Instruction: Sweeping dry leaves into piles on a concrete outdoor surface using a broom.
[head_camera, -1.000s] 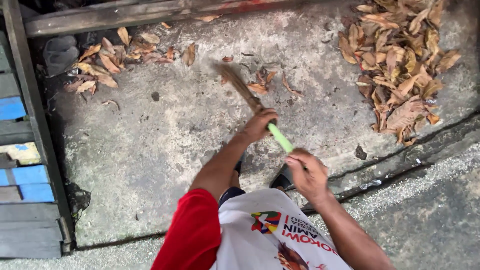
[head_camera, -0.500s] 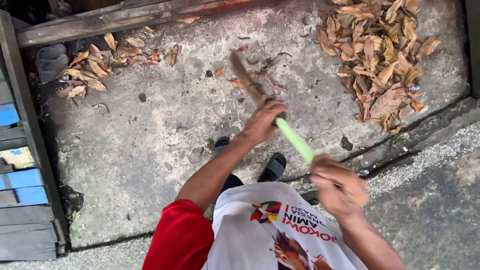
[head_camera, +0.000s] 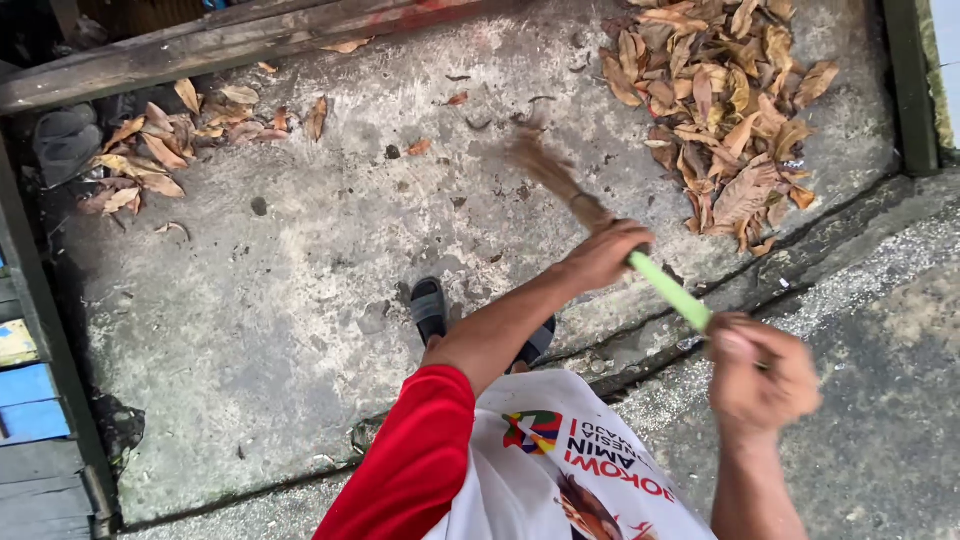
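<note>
- The concrete slab fills most of my view, grey and stained, with a cracked edge running down to the rougher asphalt on my right.
- The big leaf pile lies at the far right of the slab, dry and brown. It sits nearer the top corner of my view than a second ago, because I have turned and stepped that way.
- A smaller heap of leaves lies at the far left, beside the wooden beam and well apart from the broom.
- The broom runs slantwise between my hands: green handle low, brown bristles up and blurred. A second ago the bristles were over the scattered leaves in the middle; now they are closer to the big pile, and most of those strays are gone from the middle, so I judge the stroke is pushing them across.
- My left hand is clamped round the broom where the green handle meets the bristles.
- My right hand is closed on the handle's near end, blurred with motion.
- My sandal stands on the slab, just below my left arm.
</note>
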